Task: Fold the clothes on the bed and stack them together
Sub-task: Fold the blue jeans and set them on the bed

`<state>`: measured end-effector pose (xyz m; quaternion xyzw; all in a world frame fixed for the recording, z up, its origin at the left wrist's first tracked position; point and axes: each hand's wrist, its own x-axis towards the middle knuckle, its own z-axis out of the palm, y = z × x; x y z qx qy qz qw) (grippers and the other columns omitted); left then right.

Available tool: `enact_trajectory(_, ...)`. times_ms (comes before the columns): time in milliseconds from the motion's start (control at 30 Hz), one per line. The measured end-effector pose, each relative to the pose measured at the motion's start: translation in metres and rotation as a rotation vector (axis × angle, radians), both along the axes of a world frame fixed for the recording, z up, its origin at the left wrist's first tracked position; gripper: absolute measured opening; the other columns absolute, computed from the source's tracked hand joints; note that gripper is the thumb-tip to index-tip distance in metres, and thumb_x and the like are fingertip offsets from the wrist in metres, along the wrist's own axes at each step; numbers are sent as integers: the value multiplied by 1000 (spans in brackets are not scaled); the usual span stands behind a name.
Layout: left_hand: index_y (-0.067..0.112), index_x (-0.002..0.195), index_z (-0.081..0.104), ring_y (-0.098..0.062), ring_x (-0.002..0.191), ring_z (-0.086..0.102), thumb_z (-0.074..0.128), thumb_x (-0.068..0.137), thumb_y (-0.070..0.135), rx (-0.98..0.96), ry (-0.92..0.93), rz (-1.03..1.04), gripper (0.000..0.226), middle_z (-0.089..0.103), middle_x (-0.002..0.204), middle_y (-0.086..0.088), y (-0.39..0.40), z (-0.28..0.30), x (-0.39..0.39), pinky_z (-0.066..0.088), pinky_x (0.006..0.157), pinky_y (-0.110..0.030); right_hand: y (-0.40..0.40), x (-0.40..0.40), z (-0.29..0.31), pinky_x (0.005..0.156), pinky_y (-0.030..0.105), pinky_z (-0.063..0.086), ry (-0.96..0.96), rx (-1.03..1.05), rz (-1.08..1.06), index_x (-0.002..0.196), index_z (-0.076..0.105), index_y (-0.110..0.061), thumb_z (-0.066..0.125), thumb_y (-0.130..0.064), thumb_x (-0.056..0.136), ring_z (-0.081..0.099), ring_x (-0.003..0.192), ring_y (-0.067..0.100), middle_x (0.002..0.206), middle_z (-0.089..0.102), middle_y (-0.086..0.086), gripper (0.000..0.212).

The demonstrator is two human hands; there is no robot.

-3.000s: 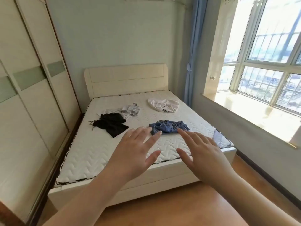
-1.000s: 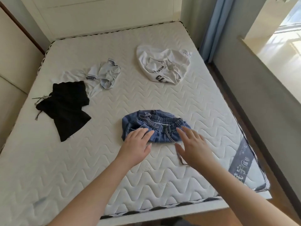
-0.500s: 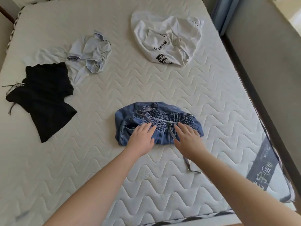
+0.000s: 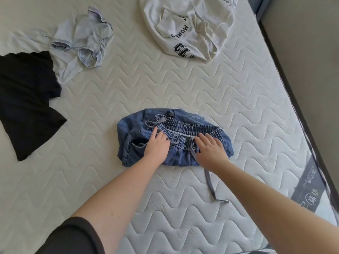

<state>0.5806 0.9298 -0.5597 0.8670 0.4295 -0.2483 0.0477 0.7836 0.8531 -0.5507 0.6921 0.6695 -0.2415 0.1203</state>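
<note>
Crumpled blue denim shorts point(image 4: 132, 131) with an elastic waistband lie in the middle of the bare quilted mattress point(image 4: 183, 85). My left hand point(image 4: 156, 145) rests flat on their left half, fingers spread at the waistband. On the right half my right hand point(image 4: 211, 150) lies palm down near the drawstring point(image 4: 210, 184), which trails toward me. Neither hand grips the cloth. A black garment point(image 4: 25, 101) lies at the far left, a pale blue one point(image 4: 84, 39) behind it, and a white printed T-shirt point(image 4: 189, 26) at the back right.
The mattress's right edge point(image 4: 311, 162) carries a grey label and drops to a dark gap beside a grey wall point(image 4: 311, 52). Its near edge runs just below my forearms.
I came up to the bed and leaned over it. Both hands went from hovering in the air to lying on the denim shorts, sliding a little further up to the waistband.
</note>
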Motion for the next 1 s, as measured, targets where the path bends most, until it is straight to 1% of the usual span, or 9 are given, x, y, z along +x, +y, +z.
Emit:
enact_trajectory(100,16,136,45,-24,119,52,43,88,5,38,-83,-21,49,62,118,-2,1,-4,-1,-8,120,-49,7,5,-4,121,45,1,-2,-29,9,157,10,-23,29,-38,99,0,151,23,165,6,-1,62)
enact_trajectory(167,16,147,34,-26,122,50,43,90,5,43,-100,4,58,60,123,-4,5,-8,0,1,121,-50,12,7,-7,121,45,0,-6,-36,28,157,11,-22,27,-39,99,0,151,24,165,7,0,62)
enact_trajectory(300,15,127,54,-29,124,43,46,91,11,74,-49,-22,37,51,128,-8,14,-13,6,18,117,-48,22,12,-15,121,46,-1,-23,-59,70,157,10,-23,30,-35,100,-1,151,24,165,5,0,62)
enact_trajectory(433,13,114,64,-28,121,46,48,91,14,110,-41,-71,28,56,121,-7,18,-17,5,12,121,-45,24,16,-28,120,46,-1,-42,-63,70,157,11,-24,33,-28,99,0,151,24,165,6,-1,62)
enact_trajectory(500,14,110,62,-25,109,56,47,93,17,77,-76,-82,23,65,108,-4,14,-16,6,14,120,-41,24,18,-34,120,46,-1,-52,-50,73,156,12,-24,33,-29,99,2,151,25,164,10,0,61)
enact_trajectory(633,14,111,57,-28,91,67,43,96,19,-11,-167,-14,21,72,97,-8,-18,-8,14,37,82,-37,22,19,-40,119,50,-2,-86,-25,79,153,19,-22,35,-21,96,9,149,29,160,21,5,60)
enact_trajectory(733,17,118,52,-33,94,66,45,98,30,-135,-291,246,25,69,105,-7,-55,-8,22,38,66,-35,19,17,-40,119,52,-1,-108,13,80,150,27,-20,38,-16,92,17,145,30,153,30,7,59)
enact_trajectory(900,15,117,54,-35,100,62,49,96,29,-532,-505,941,26,66,106,-11,-123,-20,30,46,76,-36,14,15,-36,119,50,6,-105,93,73,138,43,-17,41,-10,89,34,133,28,136,45,5,50)
enact_trajectory(1000,10,108,60,-30,99,62,47,97,26,-711,-470,1078,24,68,105,-10,-149,-23,30,47,78,-33,8,15,-34,119,48,8,-91,129,76,137,44,-15,41,-8,90,35,131,27,132,47,5,48)
